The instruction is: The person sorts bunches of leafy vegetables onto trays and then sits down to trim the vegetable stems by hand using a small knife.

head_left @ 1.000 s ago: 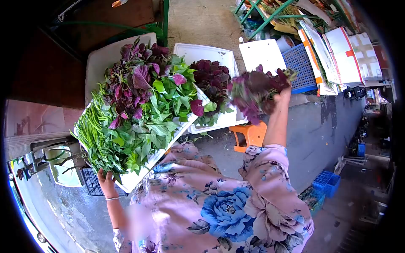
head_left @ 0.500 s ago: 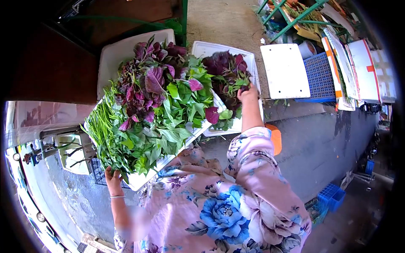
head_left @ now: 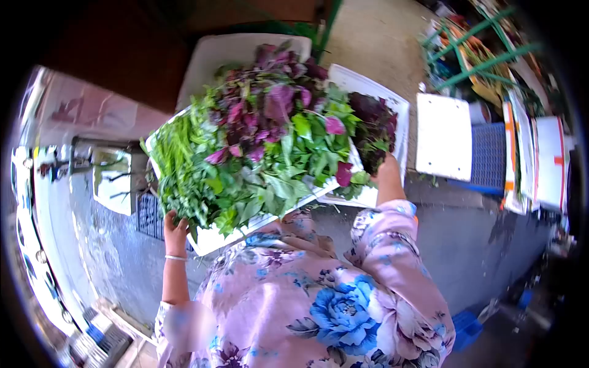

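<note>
A white foam box (head_left: 211, 242), tilted toward me, is heaped with green leafy stems (head_left: 264, 190) and purple-red amaranth (head_left: 276, 101). My left hand (head_left: 176, 233) is at its near left corner, fingers curled round the edge beside the leaves. A second white foam box (head_left: 402, 116) stands to the right, partly behind the first, with dark purple amaranth (head_left: 371, 119) in it. My right hand (head_left: 388, 170) reaches into that box, its fingers closed on the stems of the bunch. The fingertips are partly hidden by leaves.
Another white foam container (head_left: 202, 55) stands behind the heap. To the right are a white foam lid (head_left: 443, 135), a blue crate (head_left: 489, 150) and upright foam panels (head_left: 552, 159). A green metal frame (head_left: 485, 70) stands at upper right. A dark crate (head_left: 149, 216) is left of my left hand.
The view has turned, so boxes and hands appear farther right. My right hand is slightly lower against the right box, still on the amaranth. My left hand stays at the box corner.
</note>
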The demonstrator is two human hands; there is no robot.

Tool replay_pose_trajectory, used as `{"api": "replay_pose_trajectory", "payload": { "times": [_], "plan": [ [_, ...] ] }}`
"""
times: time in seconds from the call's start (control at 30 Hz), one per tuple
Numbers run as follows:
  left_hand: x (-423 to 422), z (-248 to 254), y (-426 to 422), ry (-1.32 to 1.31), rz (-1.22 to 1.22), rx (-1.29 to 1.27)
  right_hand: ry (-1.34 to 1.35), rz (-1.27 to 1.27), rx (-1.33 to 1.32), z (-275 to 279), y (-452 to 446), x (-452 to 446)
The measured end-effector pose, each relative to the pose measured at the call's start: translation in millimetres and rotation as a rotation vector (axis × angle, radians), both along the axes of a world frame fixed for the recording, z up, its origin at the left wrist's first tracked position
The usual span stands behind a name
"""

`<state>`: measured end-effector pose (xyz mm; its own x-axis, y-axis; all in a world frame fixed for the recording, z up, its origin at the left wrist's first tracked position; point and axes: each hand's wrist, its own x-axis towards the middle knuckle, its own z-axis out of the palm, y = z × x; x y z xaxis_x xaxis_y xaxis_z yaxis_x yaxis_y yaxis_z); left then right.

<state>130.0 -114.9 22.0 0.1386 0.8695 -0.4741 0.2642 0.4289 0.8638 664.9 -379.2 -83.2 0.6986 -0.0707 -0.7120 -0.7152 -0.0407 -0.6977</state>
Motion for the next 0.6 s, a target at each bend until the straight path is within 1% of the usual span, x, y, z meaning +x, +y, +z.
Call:
{"api": "replay_pose_trajectory", "payload": {
  "times": [0.1, 0.17, 0.2, 0.27, 0.33, 0.37, 0.4, 0.43, 0.47, 0.5, 0.53, 0.57, 0.6],
  "plan": [
    [-24.3, -11.8, 9.2, -0.006, -0.013, 0.026, 0.087, -0.031, 0.041, -23.7, 2.4, 3.4],
    [-32.7, -12.0, 7.5, -0.052, 0.01, 0.04, 0.117, -0.044, 0.028, -28.0, 7.9, 0.7],
    [-36.4, -10.6, 4.6, -0.023, 0.013, 0.061, 0.102, -0.058, 0.005, -27.7, 9.9, -0.3],
    [-39.5, -7.9, 3.8, -0.056, 0.011, 0.085, -0.046, -0.115, -0.105, -23.1, 23.6, 2.5],
    [-42.3, -2.4, 2.0, -0.061, 0.026, 0.089, -0.402, -0.144, -0.294, -14.9, 52.7, 12.5],
    [-44.9, 0.7, 1.3, -0.056, 0.035, 0.09, -0.451, -0.03, -0.454, 55.0, 85.2, -22.0],
    [-50.3, -3.0, 2.7, -0.041, 0.02, 0.113, -0.675, 0.119, -0.503, 72.0, 104.3, -18.7],
    [-55.3, -9.2, 3.9, -0.026, 0.004, 0.137, -0.96, 0.218, -0.506, 68.5, 129.5, -0.2],
    [-60.5, -14.0, 5.4, 0.003, -0.009, 0.155, -1.183, 0.253, -0.415, 114.9, 164.5, -38.3],
    [-64.9, -19.7, 6.9, -0.018, -0.013, 0.16, -1.36, 0.329, -0.333, 149.6, 199.0, -71.3],
    [-64.5, -14.2, 6.1, -0.028, -0.008, 0.158, -1.436, 0.489, -0.236, 175.5, 229.2, -99.3],
    [-64.0, -8.2, 4.1, -0.037, -0.002, 0.155, -1.533, 0.654, -0.321, 203.3, 255.7, -138.3],
    [-68.0, -12.0, 4.2, -0.034, -0.01, 0.196, -1.577, 0.89, -0.513, 212.7, 280.9, -162.6]
  ]
}}
